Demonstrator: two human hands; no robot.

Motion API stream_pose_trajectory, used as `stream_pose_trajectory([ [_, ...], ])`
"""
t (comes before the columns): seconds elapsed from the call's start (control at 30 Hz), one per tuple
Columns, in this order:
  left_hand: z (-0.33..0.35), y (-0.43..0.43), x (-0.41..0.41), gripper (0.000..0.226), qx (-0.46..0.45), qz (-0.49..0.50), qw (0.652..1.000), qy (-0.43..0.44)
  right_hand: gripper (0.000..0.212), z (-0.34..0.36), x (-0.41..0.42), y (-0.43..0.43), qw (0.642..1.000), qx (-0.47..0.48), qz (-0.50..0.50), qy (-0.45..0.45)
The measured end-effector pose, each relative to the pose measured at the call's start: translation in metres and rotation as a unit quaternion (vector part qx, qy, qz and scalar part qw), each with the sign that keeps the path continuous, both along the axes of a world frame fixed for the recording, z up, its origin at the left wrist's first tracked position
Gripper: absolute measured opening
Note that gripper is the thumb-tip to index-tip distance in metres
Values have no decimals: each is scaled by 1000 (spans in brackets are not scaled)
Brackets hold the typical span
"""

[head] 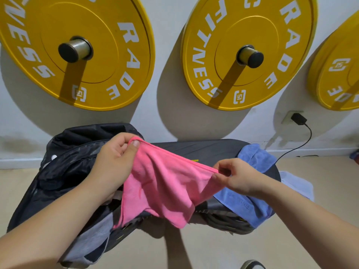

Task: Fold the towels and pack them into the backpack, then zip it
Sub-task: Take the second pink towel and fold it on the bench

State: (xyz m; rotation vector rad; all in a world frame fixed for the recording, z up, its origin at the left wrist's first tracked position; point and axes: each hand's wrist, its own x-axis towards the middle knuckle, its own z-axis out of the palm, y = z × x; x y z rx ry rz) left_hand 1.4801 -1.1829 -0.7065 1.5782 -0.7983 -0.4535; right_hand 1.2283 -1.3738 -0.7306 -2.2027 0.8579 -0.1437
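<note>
pinching the pink towel (pixel 161 187) along its hem, left hand (pixel 114 162) and right hand (pixel 239 177) fingers each hold 1 corner; best to meet corners squarely, edges aligned, before loading the backpack (pixel 64 166).

Pink towel (pixel 161 183), pinched between my left hand (pixel 114 162) and right hand (pixel 239 177), hangs like a curtain over the middle of the bench (pixel 204 150) and blocks a straight reach down. Backpack (pixel 64 166) fills the left end, just under my left hand. Blue towel (pixel 256 158) covers the right end. Bare strip behind the pink towel is free. Yellow plate (pixel 252 94) and peg (pixel 250 56) jut from the wall above. Floor (pixel 213 249) in front is open.
</note>
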Motion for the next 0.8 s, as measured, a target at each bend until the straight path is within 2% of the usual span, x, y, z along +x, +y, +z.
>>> stream_pose_trajectory([
  [0.07, -2, 0, 5, 17, -1, 25, 1000, 3, 13, -1, -2, -4, 999, -20, -27, -42],
  [0.17, -8, 0, 13, 15, 15, 50, 999, 12, 18, 8, -2, -6, 990, 18, -52, -127],
  [0.37, -15, 2, 21, 15, 36, 83, 996, 10, 11, 19, -6, -4, 996, 16, -9, -93],
  [0.5, -17, 2, 21, 15, 45, 81, 996, 12, 8, 28, -7, -1, 985, 26, -51, -160],
  [0.6, -17, 0, 21, 16, 43, 84, 995, 27, 9, 40, -9, 1, 983, -16, -58, -175],
  [0.8, -17, 0, 23, 16, 39, 91, 994, 39, 16, 55, -11, 9, 985, -110, -32, -127],
])
